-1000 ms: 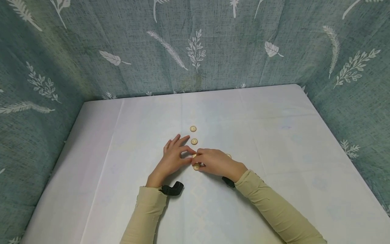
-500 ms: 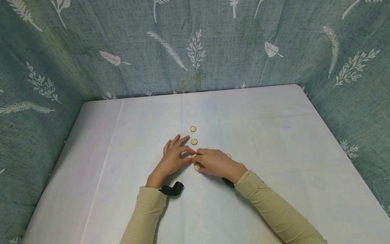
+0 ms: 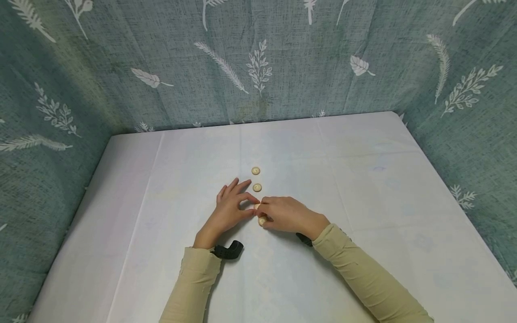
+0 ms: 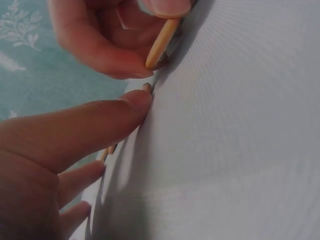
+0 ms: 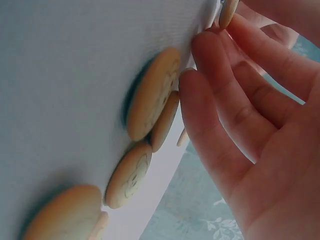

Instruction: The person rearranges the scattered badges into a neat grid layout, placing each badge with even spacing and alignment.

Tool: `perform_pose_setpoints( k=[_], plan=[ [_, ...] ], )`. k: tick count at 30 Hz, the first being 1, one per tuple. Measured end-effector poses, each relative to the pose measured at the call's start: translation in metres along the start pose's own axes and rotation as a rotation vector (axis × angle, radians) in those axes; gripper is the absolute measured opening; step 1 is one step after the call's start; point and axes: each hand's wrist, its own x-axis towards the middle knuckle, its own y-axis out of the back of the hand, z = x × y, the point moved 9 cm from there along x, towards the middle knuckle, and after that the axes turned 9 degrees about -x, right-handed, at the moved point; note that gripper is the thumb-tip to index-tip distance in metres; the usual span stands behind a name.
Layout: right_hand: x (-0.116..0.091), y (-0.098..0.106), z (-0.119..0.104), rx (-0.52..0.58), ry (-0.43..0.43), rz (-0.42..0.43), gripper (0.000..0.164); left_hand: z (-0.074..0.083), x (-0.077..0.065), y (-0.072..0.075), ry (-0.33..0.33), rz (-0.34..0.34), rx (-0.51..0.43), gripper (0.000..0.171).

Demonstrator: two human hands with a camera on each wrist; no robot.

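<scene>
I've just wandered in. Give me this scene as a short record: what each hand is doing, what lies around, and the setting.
Left hand: thumb and index finger at the edge of a pale yellow, round, wooden-looking disc
Right hand: pinches a similar tilted disc
Beyond the hands: a nearer disc and a farther disc
Beside the right hand: several marked discs, partly overlapping in view
Surface: white table
Backdrop: green fabric with white leaf print
</scene>
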Motion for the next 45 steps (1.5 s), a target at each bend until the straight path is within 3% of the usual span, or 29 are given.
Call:
perform_pose_setpoints(
  k=[16,32,45],
  plan=[
    [0.0,0.0,0.006,0.068,-0.018,-0.035,0.01,0.0,0.0,0.001,0.001,-0.004,0.014,0.019],
    [-0.002,0.006,0.011,0.09,-0.017,0.014,0.011,0.001,0.001,0.0,0.004,0.005,0.002,0.016],
    [-0.005,0.006,0.033,0.165,-0.11,-0.021,0.017,-0.001,0.002,0.0,0.0,0.02,-0.012,0.014]
  ],
)
